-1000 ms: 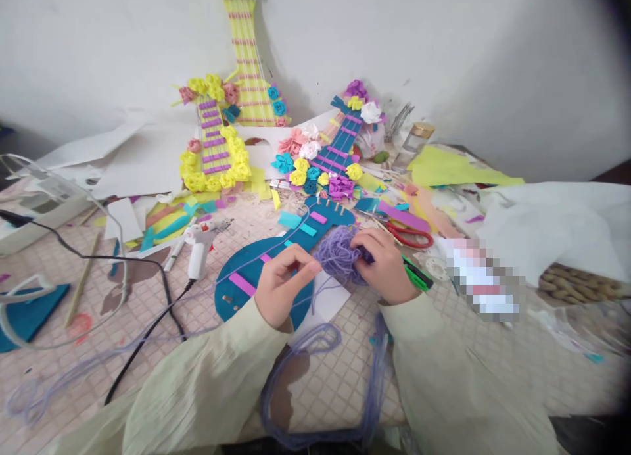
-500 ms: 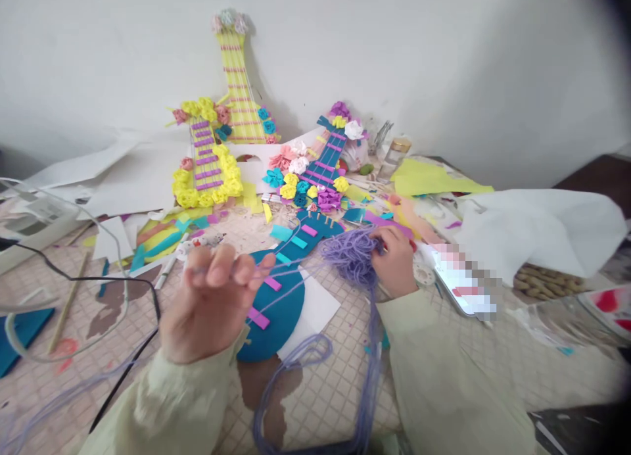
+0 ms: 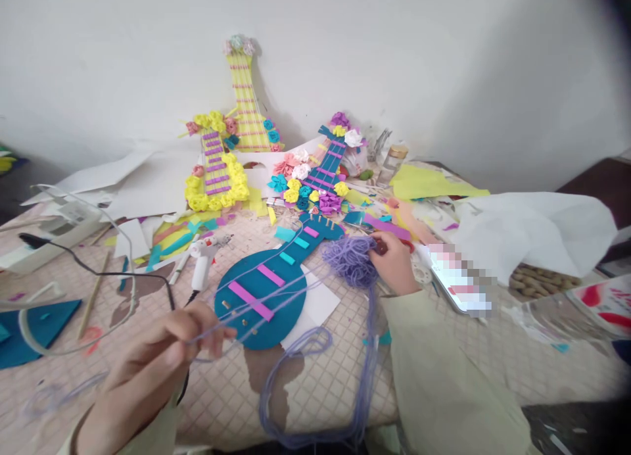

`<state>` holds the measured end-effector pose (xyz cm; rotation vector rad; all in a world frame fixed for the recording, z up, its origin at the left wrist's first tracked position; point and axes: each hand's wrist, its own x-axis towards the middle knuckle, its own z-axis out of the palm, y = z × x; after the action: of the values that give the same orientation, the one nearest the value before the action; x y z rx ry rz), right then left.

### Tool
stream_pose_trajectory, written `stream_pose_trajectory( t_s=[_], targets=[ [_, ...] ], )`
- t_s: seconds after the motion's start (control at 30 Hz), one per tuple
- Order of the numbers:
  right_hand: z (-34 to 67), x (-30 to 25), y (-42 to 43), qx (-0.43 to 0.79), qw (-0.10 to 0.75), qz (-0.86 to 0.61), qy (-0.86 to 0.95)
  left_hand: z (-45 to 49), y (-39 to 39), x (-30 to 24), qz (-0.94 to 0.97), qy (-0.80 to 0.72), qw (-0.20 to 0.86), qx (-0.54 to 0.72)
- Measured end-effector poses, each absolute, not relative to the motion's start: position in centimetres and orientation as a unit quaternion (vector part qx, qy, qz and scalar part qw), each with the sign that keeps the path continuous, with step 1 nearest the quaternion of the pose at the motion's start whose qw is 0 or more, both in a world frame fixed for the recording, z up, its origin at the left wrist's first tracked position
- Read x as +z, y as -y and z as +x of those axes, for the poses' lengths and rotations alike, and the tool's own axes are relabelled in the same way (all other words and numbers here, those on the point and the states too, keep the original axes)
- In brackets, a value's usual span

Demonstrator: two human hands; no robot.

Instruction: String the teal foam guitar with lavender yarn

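Note:
My left hand (image 3: 172, 350) is closed on strands of purple yarn, low at the left. These strands run up to the right across a blue guitar-shaped cutout (image 3: 290, 304) that bears pink and turquoise strips and small pegs. My right hand (image 3: 394, 263) is closed on the edge of a tangled bundle of purple yarn (image 3: 350, 261), which lies beside the cutout's neck. From the bundle a thick loop of yarn (image 3: 367, 376) trails down toward the table's front edge. White paper (image 3: 318, 297) lies partly beneath the cutout.
Three decorated paper guitars, among them a yellow one (image 3: 244, 100), lean by the wall. A glue gun (image 3: 201, 264) with a black cord lies left of the cutout. At right are a phone (image 3: 456, 287) and a plastic bottle (image 3: 566, 313). Paper scraps surround the guitars.
My left hand has moved down and left, drawing the yarn strands across the cutout and uncovering its round body and the glue gun. My right hand has stayed at the yarn bundle.

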<state>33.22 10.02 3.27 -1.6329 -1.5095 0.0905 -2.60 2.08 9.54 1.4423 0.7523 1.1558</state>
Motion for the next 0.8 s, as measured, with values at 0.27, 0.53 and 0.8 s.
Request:
stream_pose_trajectory(
  t_s=[0.27,0.53,0.8],
  targets=[
    [31.8,4.9,-6.9,0.15,0.376,-0.616,0.676,-3.9,-0.5,8.8,0.84,-0.409,0.323,0.151],
    [31.2,5.0,-6.1,0.13,0.361,-0.599,0.703,-1.4,-3.5,10.7,0.853,-0.448,0.182,0.196],
    [29.8,5.3,-5.9,0.096,0.368,-0.567,0.731,10.1,-7.7,8.5,0.889,-0.364,0.202,0.193]
  ],
)
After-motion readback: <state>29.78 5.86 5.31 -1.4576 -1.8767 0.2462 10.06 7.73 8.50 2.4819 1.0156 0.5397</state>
